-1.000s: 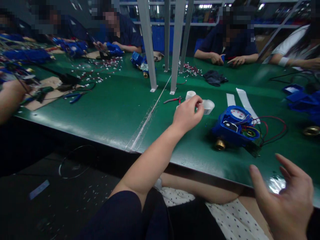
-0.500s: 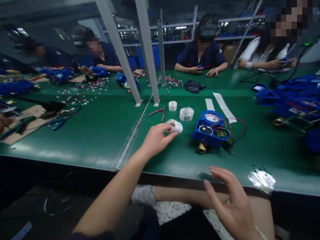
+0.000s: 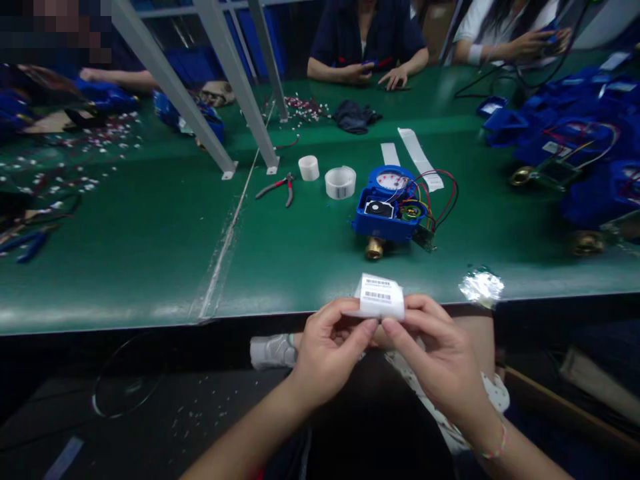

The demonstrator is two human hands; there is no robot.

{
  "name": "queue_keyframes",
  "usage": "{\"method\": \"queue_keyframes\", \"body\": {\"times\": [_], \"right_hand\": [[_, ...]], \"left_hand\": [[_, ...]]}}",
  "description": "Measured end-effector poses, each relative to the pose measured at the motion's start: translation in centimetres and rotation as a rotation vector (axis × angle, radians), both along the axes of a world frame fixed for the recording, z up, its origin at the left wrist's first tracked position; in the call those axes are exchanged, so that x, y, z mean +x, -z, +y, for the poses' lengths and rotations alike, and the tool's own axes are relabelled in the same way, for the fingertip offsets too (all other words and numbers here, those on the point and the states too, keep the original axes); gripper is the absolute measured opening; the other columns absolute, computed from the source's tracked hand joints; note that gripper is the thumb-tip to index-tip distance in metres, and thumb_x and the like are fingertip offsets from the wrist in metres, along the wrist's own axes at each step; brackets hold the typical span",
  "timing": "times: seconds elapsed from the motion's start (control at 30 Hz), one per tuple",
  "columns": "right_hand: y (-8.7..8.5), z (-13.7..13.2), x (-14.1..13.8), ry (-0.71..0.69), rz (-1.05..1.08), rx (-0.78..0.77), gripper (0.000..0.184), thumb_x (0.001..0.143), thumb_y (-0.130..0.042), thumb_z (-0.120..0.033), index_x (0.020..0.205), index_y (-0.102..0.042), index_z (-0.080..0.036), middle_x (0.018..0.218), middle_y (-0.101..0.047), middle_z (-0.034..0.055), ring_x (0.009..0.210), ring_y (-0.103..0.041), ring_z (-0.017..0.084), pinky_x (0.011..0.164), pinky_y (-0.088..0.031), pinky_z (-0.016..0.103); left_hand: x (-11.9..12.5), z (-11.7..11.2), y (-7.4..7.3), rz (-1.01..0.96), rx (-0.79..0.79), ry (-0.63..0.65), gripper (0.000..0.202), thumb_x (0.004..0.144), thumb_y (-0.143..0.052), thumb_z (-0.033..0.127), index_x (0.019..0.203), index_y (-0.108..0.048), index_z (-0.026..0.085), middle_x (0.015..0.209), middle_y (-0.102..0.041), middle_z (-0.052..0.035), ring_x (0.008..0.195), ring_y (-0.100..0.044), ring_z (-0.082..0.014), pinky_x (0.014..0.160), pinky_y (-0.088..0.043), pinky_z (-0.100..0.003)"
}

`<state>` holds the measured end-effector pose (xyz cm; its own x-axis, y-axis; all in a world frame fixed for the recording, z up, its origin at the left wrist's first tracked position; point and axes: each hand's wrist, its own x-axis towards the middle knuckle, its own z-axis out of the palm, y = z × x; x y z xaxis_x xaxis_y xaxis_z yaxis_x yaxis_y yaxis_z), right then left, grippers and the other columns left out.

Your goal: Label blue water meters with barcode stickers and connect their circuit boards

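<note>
A small roll of white barcode labels [image 3: 382, 297] is pinched between both hands, just in front of the table edge. My left hand [image 3: 330, 347] grips its left side, thumb and fingers pressed together. On the right side, my right hand [image 3: 437, 350] holds it the same way, the thumbs nearly meeting below. Beyond the hands stands a blue water meter [image 3: 387, 213] with its housing uncovered, showing wires, a brass fitting and a small circuit board. To its left are a larger label roll [image 3: 341, 183], a smaller white roll [image 3: 309, 168] and red-handled cutting pliers [image 3: 280, 187].
Label strips [image 3: 420, 159] lie behind the meter. More blue meters [image 3: 555, 147] are piled at the right, and a shiny plastic bag [image 3: 481, 285] lies by the front edge. Grey posts [image 3: 240, 87] rise left of centre. Co-workers sit across the green table [image 3: 150, 267].
My left hand has brought the label roll from the table towards me. My right hand has come in from the right and closed on it too. The view has tilted downward.
</note>
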<state>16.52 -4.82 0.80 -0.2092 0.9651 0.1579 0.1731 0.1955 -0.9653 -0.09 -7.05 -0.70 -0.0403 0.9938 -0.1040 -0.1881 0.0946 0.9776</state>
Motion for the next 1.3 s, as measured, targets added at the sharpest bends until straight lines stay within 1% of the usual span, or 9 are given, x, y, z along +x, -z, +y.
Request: {"method": "queue_keyframes", "body": {"times": [0.1, 0.17, 0.3, 0.43, 0.77, 0.9, 1.03, 1.17, 1.3], "right_hand": [[0.2, -0.3, 0.0, 0.052, 0.099, -0.046, 0.002, 0.087, -0.081, -0.029, 0.086, -0.08, -0.027, 0.088, -0.064, 0.003, 0.083, -0.063, 0.014, 0.056, -0.046, 0.02], [0.6, -0.3, 0.0, 0.067, 0.171, -0.109, 0.011, 0.083, -0.084, -0.031, 0.078, -0.078, -0.023, 0.08, -0.06, 0.0013, 0.076, -0.061, 0.013, 0.057, -0.047, 0.021], [1.2, -0.4, 0.1, 0.054, 0.222, -0.224, 0.018, 0.078, -0.089, -0.034, 0.077, -0.076, -0.02, 0.079, -0.06, 0.001, 0.073, -0.06, 0.013, 0.061, -0.05, 0.024], [1.4, -0.7, 0.3, 0.013, 0.215, -0.246, 0.015, 0.08, -0.087, -0.035, 0.086, -0.08, -0.023, 0.088, -0.066, 0.0031, 0.083, -0.064, 0.016, 0.069, -0.053, 0.027], [1.4, -1.1, 0.6, 0.039, 0.098, -0.116, 0.004, 0.085, -0.083, -0.029, 0.089, -0.082, -0.027, 0.089, -0.071, 0.0021, 0.086, -0.068, 0.016, 0.074, -0.056, 0.026], [1.2, -1.1, 0.7, 0.065, -0.021, 0.076, 0.016, 0.084, -0.082, -0.02, 0.096, -0.083, -0.03, 0.092, -0.075, 0.002, 0.081, -0.069, 0.016, 0.065, -0.056, 0.026], [1.3, -1.1, 0.8, 0.066, -0.087, 0.156, 0.016, 0.085, -0.082, -0.02, 0.097, -0.083, -0.031, 0.093, -0.076, 0.0028, 0.08, -0.071, 0.018, 0.056, -0.055, 0.025], [1.9, -1.2, 0.8, 0.0, -0.121, 0.218, 0.016, 0.086, -0.081, -0.019, 0.096, -0.083, -0.03, 0.095, -0.076, 0.0025, 0.084, -0.073, 0.018, 0.07, -0.061, 0.029], [2.2, -1.2, 0.8, -0.018, -0.144, 0.231, 0.017, 0.088, -0.078, -0.018, 0.1, -0.082, -0.031, 0.1, -0.076, 0.0022, 0.09, -0.073, 0.019, 0.077, -0.062, 0.032]], "left_hand": [[0.5, -0.2, 0.2, -0.02, -0.017, -0.029, 0.025, 0.086, -0.079, 0.04, 0.098, -0.067, 0.021, 0.083, -0.075, -0.0025, 0.065, -0.073, -0.0172, 0.052, -0.059, -0.024], [0.7, -0.4, 0.4, -0.044, -0.038, -0.019, 0.027, 0.086, -0.079, 0.041, 0.098, -0.065, 0.021, 0.072, -0.072, -0.0004, 0.057, -0.071, -0.016, 0.043, -0.05, -0.019], [0.7, -0.6, 0.6, -0.055, -0.034, -0.041, 0.026, 0.088, -0.078, 0.041, 0.092, -0.066, 0.019, 0.065, -0.07, 0.0002, 0.056, -0.07, -0.0146, 0.043, -0.048, -0.017], [0.3, -0.9, 0.8, -0.09, -0.024, -0.093, 0.026, 0.089, -0.077, 0.042, 0.091, -0.064, 0.019, 0.064, -0.068, 0.0012, 0.053, -0.067, -0.0117, 0.042, -0.044, -0.015], [0.1, -0.9, 1.3, -0.173, 0.011, -0.118, 0.02, 0.091, -0.077, 0.036, 0.093, -0.066, 0.019, 0.07, -0.067, 0.0027, 0.054, -0.067, -0.0085, 0.043, -0.044, -0.012], [-0.3, -1.0, 1.2, -0.175, 0.021, -0.049, 0.021, 0.088, -0.079, 0.036, 0.092, -0.067, 0.019, 0.082, -0.07, 0.0017, 0.042, -0.055, -0.0025, 0.035, -0.038, -0.011], [-0.6, -0.9, 1.3, -0.176, -0.02, -0.007, 0.024, 0.085, -0.082, 0.036, 0.095, -0.069, 0.019, 0.09, -0.072, -0.0001, 0.037, -0.045, 0.0008, 0.032, -0.036, -0.011], [-0.6, -0.7, 1.2, -0.165, -0.079, -0.006, 0.031, 0.082, -0.083, 0.04, 0.102, -0.071, 0.019, 0.089, -0.074, -0.002, 0.037, -0.044, -0.0002, 0.031, -0.035, -0.011], [-0.7, -0.6, 1.0, -0.173, -0.079, -0.01, 0.026, 0.086, -0.081, 0.039, 0.102, -0.074, 0.02, 0.088, -0.075, -0.0024, 0.037, -0.046, -0.0004, 0.033, -0.036, -0.012]]}}
